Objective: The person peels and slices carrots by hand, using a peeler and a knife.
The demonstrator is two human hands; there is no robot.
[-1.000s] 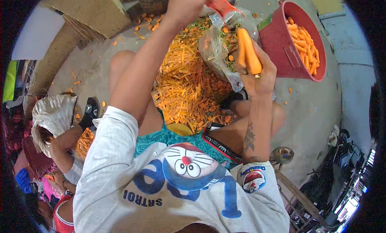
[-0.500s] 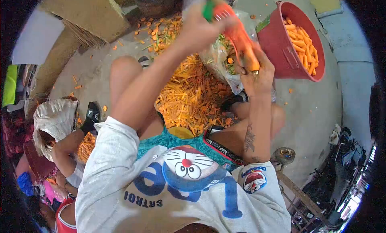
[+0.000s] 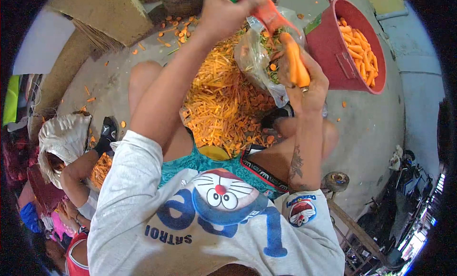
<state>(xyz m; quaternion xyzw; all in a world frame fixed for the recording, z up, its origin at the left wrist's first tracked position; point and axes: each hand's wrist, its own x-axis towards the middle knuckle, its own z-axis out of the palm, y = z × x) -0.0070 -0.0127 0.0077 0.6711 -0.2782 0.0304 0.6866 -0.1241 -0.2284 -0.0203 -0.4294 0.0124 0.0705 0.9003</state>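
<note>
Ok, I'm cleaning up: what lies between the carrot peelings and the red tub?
In the head view: a clear plastic bag, partly behind the right hand.

Peelings (image 3: 216,90) are lying on the floor (image 3: 371,138). At their two o'clock, a tub (image 3: 328,57) is holding carrots (image 3: 359,52); a bag (image 3: 252,52) is lying between.

Straw broom bristles (image 3: 97,37) jut from beneath 1 tan board (image 3: 107,14) at the concrete floor's upper left corner. Along its left edge, 1 crumpled white sack (image 3: 64,133) lies near 1 co-worker's black sock (image 3: 105,137); blue cloth (image 3: 30,218) lies farther down.
</note>
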